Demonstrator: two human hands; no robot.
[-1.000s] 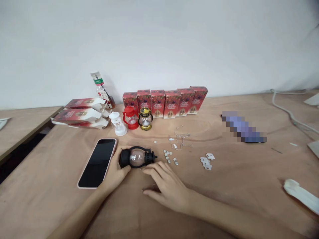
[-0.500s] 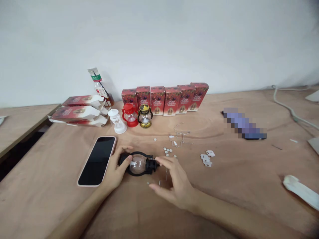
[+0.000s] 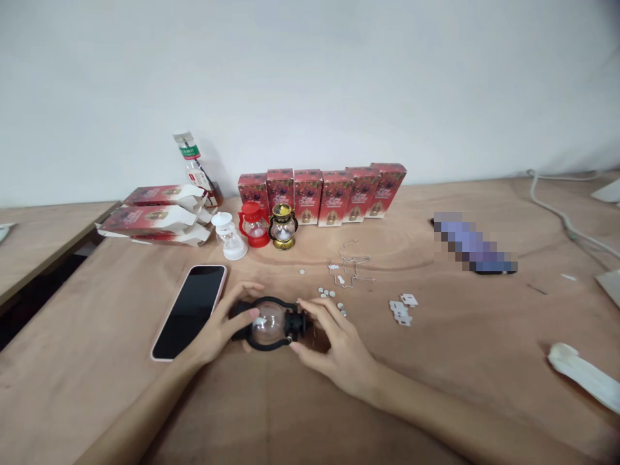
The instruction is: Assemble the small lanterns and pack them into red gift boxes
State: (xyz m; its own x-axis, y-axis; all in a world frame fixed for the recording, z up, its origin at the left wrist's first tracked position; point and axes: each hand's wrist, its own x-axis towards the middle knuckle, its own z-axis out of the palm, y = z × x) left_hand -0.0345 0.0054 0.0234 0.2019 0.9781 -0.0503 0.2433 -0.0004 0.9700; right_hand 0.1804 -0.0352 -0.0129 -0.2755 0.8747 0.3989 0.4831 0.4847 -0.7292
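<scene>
A small black lantern [image 3: 269,323] with a clear round globe lies on its side, its top pointing right. My left hand [image 3: 227,326] is closed around its base, the thumb resting near the globe. At the top end, my right hand [image 3: 334,345] has its thumb and fingertips on opposite sides of the lantern, pinching what looks like a thin wire handle [image 3: 314,333]; most of the wire is hidden or too faint to follow. Close behind lie several button cells [image 3: 326,293], bent wire handles [image 3: 349,265] and white plastic pieces [image 3: 401,312].
White [image 3: 232,244], red [image 3: 254,232] and gold-black [image 3: 282,234] lanterns stand before a row of red boxes [image 3: 334,200]. Opened boxes [image 3: 150,219] and a bottle [image 3: 192,158] are back left. A phone [image 3: 191,316] lies left, a blurred-out object [image 3: 472,242] right.
My right hand has moved its thumb and fingers in against the lantern's top, taking the wire with them. The lantern has turned slightly in my left hand, which keeps its hold.
</scene>
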